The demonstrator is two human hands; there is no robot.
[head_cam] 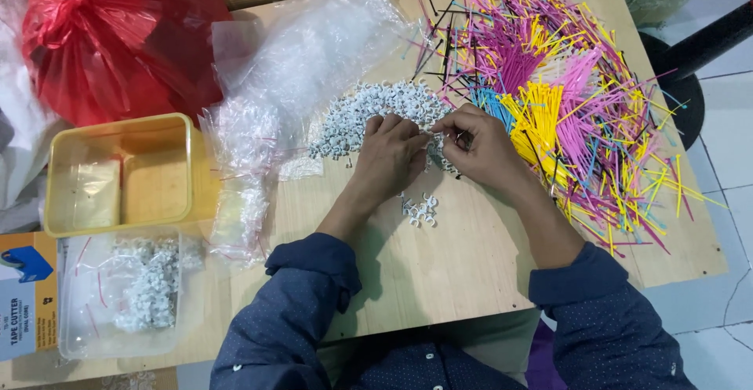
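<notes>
My left hand [390, 158] and right hand [478, 147] meet fingertip to fingertip over the white rings [376, 111], pinching something small (too small to identify) beside the coloured sticks [565, 100].

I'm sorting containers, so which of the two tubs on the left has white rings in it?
The clear tub, nearest the bottom left corner, holds white rings. The yellow tub above it holds none.

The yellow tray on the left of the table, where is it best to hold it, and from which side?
Probably grip the yellow tray by its outward-flaring rim on the two long sides, coming from above. It sits flat and open-topped; the red bag crowds the far side and the clear container the near side.
</notes>
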